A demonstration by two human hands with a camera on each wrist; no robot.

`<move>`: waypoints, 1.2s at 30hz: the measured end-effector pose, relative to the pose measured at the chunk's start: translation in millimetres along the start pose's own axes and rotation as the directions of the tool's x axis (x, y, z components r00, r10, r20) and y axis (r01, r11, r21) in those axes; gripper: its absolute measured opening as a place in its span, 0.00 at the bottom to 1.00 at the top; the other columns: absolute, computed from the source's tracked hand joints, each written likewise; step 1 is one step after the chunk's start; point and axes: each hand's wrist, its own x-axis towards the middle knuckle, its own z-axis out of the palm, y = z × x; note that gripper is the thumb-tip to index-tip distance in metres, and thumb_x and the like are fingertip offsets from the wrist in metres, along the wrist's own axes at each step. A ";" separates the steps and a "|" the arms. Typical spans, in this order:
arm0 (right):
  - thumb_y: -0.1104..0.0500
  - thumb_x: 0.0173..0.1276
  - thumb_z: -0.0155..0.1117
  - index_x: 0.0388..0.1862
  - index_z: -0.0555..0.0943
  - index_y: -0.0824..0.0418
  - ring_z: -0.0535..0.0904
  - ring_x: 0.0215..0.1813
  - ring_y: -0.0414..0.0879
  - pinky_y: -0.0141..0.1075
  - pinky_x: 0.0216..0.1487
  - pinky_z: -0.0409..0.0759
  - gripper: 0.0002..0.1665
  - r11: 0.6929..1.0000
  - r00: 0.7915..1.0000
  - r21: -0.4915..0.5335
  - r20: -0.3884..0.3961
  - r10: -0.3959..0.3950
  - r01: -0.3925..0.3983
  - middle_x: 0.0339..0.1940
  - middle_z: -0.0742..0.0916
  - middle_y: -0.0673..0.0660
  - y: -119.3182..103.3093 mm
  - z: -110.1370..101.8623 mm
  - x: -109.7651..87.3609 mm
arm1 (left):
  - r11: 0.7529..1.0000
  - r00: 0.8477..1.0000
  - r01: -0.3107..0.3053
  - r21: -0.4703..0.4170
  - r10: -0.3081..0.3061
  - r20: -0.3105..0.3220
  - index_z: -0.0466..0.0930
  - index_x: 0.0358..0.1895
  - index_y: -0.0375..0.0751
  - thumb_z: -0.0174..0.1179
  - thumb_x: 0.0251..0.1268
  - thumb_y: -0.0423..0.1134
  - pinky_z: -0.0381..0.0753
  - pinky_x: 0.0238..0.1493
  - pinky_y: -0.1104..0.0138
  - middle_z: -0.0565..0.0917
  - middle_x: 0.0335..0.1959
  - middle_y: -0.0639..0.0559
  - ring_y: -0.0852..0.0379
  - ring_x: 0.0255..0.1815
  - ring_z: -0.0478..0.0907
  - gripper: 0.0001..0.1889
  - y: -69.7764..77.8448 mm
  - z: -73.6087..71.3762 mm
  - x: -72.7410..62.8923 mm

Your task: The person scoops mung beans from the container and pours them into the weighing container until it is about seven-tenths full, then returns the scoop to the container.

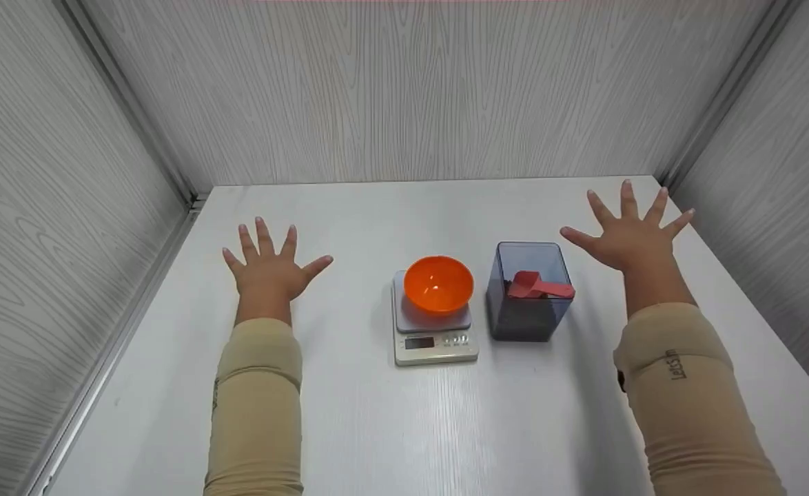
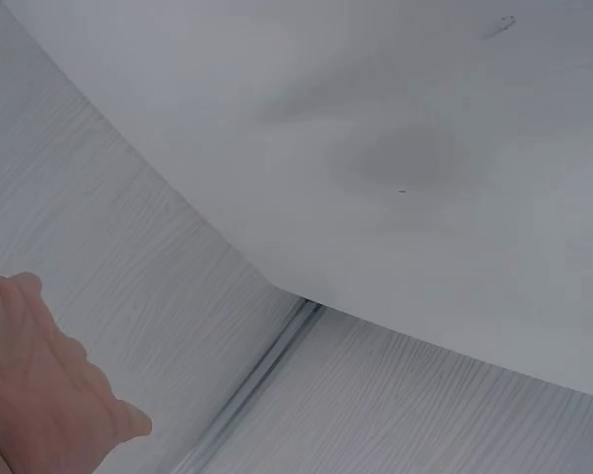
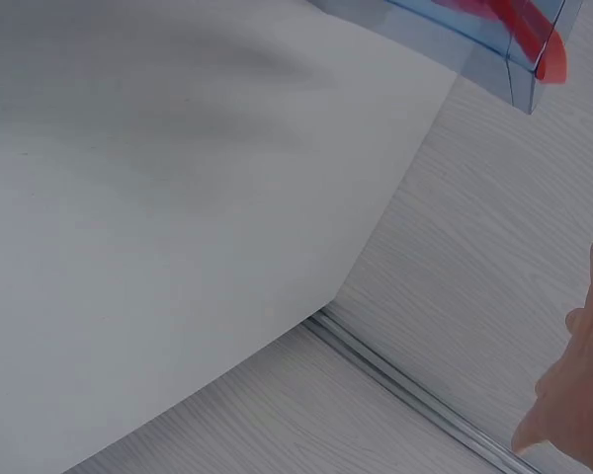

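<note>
In the head view my left hand [image 1: 268,277] hovers over the left part of the table, fingers spread and holding nothing. My right hand [image 1: 630,241], spread the same way, is above the back right of the table, nearest to a clear bluish container [image 1: 525,320]. Dark contents show in that container, and a red scoop [image 1: 541,286] lies across its top with the handle over the right rim. To its left an orange bowl [image 1: 439,284] sits on the platform of a small white kitchen scale [image 1: 436,348]. The bowl looks empty; the scale's display cannot be read.
The white table [image 1: 349,413] is enclosed by a wood-grain back panel [image 1: 404,89] and side panels at left [image 1: 46,227] and right [image 1: 770,179]. Metal strips run along the panel corners. The scale and container stand close together with a narrow gap.
</note>
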 end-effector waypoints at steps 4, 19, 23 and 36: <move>0.16 0.51 0.26 0.73 0.36 0.43 0.15 0.61 0.74 0.70 0.43 0.14 0.56 1.000 1.000 -0.003 0.003 0.004 -0.004 0.70 0.32 0.67 0.9 0.1 -0.3 | 0.999 0.998 -0.027 0.022 0.026 0.065 0.46 0.72 0.46 0.28 0.53 0.78 0.25 0.59 0.37 0.28 0.70 0.33 0.35 0.67 0.17 0.49 6.5 8.0 1.6; 0.17 0.51 0.26 0.73 0.36 0.43 0.16 0.62 0.74 0.70 0.44 0.14 0.56 1.000 1.000 -0.027 0.001 -0.009 0.009 0.70 0.32 0.67 0.2 0.2 -1.4 | 0.989 0.978 -0.142 -0.047 0.147 0.147 0.62 0.66 0.43 0.42 0.58 0.70 0.55 0.62 0.44 0.60 0.67 0.37 0.37 0.68 0.52 0.41 43.7 62.5 -2.9; 0.17 0.51 0.25 0.73 0.36 0.43 0.16 0.61 0.74 0.70 0.43 0.15 0.55 0.999 1.000 -0.039 0.001 -0.012 0.012 0.70 0.33 0.67 1.1 1.6 -1.3 | 0.979 0.972 -0.140 -0.146 0.165 0.170 0.69 0.60 0.41 0.51 0.58 0.64 0.65 0.58 0.51 0.72 0.58 0.41 0.44 0.58 0.68 0.35 53.8 78.5 -5.2; 0.17 0.51 0.24 0.73 0.37 0.43 0.16 0.61 0.74 0.70 0.44 0.14 0.55 0.999 1.000 -0.048 0.000 -0.018 0.018 0.70 0.34 0.68 1.5 7.8 0.9 | 0.914 0.937 -0.122 -0.386 0.235 0.260 0.76 0.25 0.44 0.67 0.47 0.55 0.68 0.28 0.66 0.74 0.22 0.52 0.54 0.27 0.70 0.19 83.1 115.4 -13.2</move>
